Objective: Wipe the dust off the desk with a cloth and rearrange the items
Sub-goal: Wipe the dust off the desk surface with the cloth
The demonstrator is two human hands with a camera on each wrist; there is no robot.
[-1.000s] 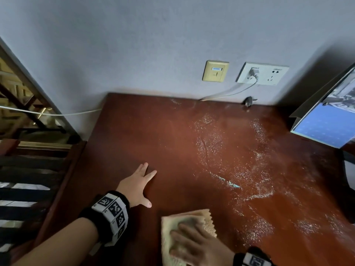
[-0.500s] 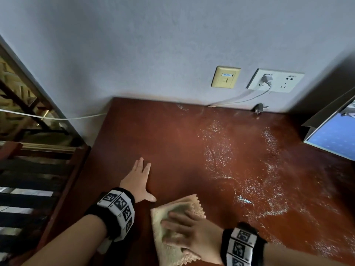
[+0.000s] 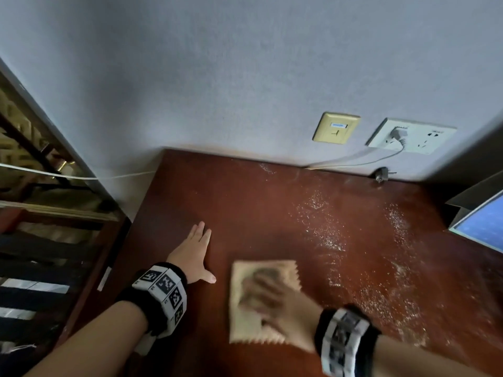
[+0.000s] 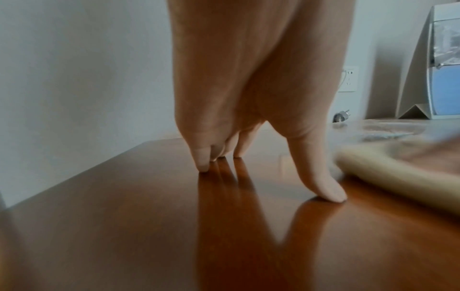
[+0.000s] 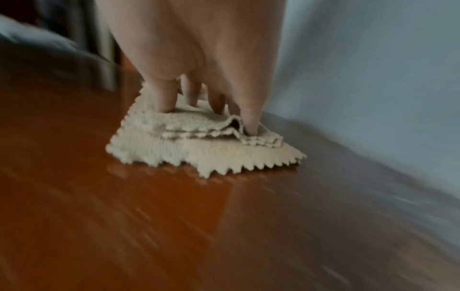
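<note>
R hand [image 3: 275,303] flat on folded cream cloth [image 3: 262,300], fingers spread, pressing not pinching; cloth at near-centre of desk [image 3: 245,191], just R of L thumb. L hand [image 3: 192,255] open, fingertips [image 4: 204,167] braced on bare wood, holding nothing. Wiping step: judge best w/ even palm pressure, overlapping passes toward white dust [image 3: 334,240] on R half, keep folds from bunching. Count: 1 cloth, 2 wall plates, 1 loose plug [image 3: 382,172], 1 standing calendar [image 3: 481,224], approx. ID.
</note>
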